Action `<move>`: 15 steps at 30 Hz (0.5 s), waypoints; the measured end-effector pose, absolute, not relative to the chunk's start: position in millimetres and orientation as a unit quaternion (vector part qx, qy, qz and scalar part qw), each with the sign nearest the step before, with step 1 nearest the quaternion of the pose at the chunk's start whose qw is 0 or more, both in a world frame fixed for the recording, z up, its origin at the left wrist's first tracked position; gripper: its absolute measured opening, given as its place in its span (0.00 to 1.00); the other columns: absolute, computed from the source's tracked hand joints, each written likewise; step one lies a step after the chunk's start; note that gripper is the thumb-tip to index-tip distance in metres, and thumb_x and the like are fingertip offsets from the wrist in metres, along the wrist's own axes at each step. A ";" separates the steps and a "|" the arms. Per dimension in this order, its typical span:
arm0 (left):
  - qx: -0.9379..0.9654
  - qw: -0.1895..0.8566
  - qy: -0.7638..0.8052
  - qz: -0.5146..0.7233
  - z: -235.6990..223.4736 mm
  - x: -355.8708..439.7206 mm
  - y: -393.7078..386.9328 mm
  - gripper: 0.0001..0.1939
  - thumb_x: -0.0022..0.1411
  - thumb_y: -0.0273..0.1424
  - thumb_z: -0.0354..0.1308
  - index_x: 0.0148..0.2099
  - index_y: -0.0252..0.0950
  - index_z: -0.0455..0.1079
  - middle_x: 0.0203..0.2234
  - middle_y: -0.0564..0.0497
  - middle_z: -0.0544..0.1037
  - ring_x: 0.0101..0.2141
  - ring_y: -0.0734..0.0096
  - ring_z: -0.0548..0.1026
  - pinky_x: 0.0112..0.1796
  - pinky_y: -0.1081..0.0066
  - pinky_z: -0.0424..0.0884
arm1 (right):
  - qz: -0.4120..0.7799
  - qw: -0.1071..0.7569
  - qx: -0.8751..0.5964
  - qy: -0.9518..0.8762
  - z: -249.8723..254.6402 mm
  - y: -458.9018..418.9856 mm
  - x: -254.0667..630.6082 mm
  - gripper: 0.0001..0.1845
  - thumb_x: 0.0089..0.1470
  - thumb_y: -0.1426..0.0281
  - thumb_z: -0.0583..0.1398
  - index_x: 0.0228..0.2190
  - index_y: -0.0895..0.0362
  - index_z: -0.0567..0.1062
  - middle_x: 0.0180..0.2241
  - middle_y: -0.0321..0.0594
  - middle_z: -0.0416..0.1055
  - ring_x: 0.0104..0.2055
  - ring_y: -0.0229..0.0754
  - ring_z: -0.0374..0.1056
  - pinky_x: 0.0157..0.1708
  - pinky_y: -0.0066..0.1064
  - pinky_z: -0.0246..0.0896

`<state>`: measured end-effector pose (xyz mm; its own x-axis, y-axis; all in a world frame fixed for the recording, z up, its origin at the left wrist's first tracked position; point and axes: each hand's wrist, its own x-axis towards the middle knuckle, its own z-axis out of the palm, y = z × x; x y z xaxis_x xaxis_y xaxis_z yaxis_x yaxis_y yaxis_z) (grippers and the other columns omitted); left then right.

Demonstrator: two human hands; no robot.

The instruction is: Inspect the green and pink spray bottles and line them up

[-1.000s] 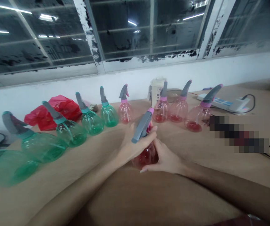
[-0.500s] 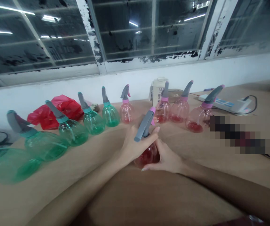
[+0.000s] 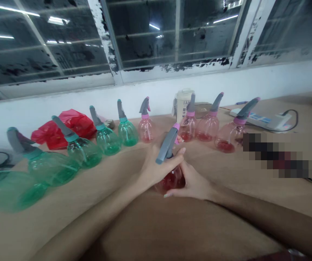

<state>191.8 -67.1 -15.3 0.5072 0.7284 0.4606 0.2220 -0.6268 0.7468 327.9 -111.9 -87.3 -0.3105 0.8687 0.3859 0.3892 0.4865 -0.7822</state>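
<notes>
A pink spray bottle (image 3: 169, 181) with a grey trigger head stands upright on the table in front of me, dark red liquid showing inside. Around its neck, just under the head, my left hand (image 3: 156, 165) is closed; some of its fingers are hidden behind the head. My right hand (image 3: 194, 180) grips the bottle's body from the right, thumb across the front and fingers behind. Past my hands, another pink spray bottle (image 3: 146, 129) stands alone, and three more form a group to the right, the closest being a pink bottle (image 3: 228, 136).
Several green spray bottles line the left side, one a large green bottle (image 3: 52, 168). Behind them lies a red plastic bag (image 3: 71, 125). A cream cup (image 3: 183, 103), a white power strip (image 3: 264, 119) with a cable, and a blurred-out item are at back and right.
Almost nothing differs. Both hands keep their hold on the pink spray bottle, which stays in the same place.
</notes>
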 end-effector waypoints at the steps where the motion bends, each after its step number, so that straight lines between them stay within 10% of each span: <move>1: 0.806 0.320 0.295 0.401 -14.3 192.0 -67.3 0.09 0.58 0.34 0.56 0.41 0.37 0.66 0.35 0.50 0.76 0.36 0.68 0.75 0.41 0.64 0.71 | 0.287 0.415 -0.415 -0.757 -87.2 -111.6 328.0 0.53 0.35 0.55 0.68 0.58 0.54 0.49 0.56 0.49 0.58 0.59 0.54 0.54 0.56 0.49 0.52; 15: 0.815 0.287 0.306 0.400 -6.3 193.5 -70.9 0.04 0.55 0.28 0.54 0.29 0.38 0.62 0.20 0.57 0.67 0.22 0.76 0.66 0.28 0.72 0.66 | 0.297 0.396 -0.437 -0.751 -90.5 -111.7 329.1 0.47 0.33 0.52 0.68 0.52 0.55 0.58 0.46 0.48 0.66 0.53 0.57 0.61 0.51 0.53 0.56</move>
